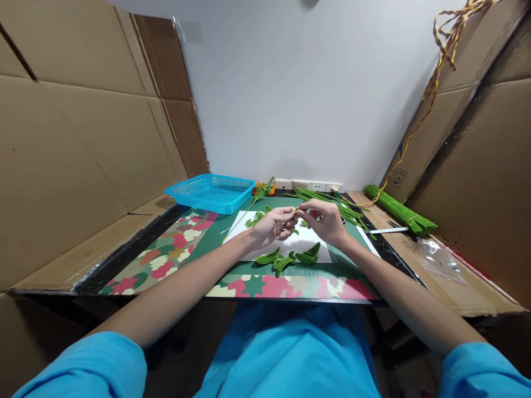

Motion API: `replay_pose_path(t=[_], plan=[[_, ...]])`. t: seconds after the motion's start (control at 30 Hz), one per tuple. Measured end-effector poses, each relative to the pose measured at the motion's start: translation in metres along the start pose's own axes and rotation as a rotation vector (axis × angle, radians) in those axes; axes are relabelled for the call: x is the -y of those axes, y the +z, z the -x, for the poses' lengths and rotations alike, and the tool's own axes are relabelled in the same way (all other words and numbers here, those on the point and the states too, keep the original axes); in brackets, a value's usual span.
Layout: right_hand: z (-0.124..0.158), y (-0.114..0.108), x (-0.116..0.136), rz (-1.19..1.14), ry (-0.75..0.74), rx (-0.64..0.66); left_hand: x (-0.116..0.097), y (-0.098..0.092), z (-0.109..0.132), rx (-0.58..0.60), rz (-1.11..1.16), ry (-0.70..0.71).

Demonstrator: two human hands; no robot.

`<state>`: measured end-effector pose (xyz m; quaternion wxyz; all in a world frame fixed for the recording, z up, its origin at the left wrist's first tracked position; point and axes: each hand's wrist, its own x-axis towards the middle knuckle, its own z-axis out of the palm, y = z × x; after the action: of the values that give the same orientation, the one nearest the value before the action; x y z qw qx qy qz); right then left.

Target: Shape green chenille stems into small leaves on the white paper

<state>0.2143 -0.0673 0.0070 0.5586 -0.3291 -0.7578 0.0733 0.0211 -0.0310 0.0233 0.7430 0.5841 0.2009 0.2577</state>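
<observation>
My left hand (274,228) and my right hand (324,222) meet fingertip to fingertip above a white sheet (315,236). Both are closed in a pinch on a small green piece, perhaps a pipe cleaner, mostly hidden by the fingers. Just below them on the sheet lie fuzzy green leaf shapes (284,264), bent from what look like pipe cleaners. More green leaf shapes (254,219) sit behind my left hand. Loose green pipe cleaners (323,199) spread behind my right hand, where a dark scissor handle (343,219) partly shows.
A blue plastic basket (211,193) stands at the back left, beside orange flowers (265,188) on green stems. At right are a bundle of green pipe cleaners (398,211), a white strip-like tool (385,230) and a clear plastic bag (442,260). Cardboard walls (83,127) flank the table.
</observation>
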Motion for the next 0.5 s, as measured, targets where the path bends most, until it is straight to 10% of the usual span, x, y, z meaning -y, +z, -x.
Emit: replay_pose_path(t=[0.5], plan=[[0.0021,0.0035,-0.0021,0.111,-0.052,0.038,-0.0038,0.0065,0.0054,-0.018,0.218,-0.129]])
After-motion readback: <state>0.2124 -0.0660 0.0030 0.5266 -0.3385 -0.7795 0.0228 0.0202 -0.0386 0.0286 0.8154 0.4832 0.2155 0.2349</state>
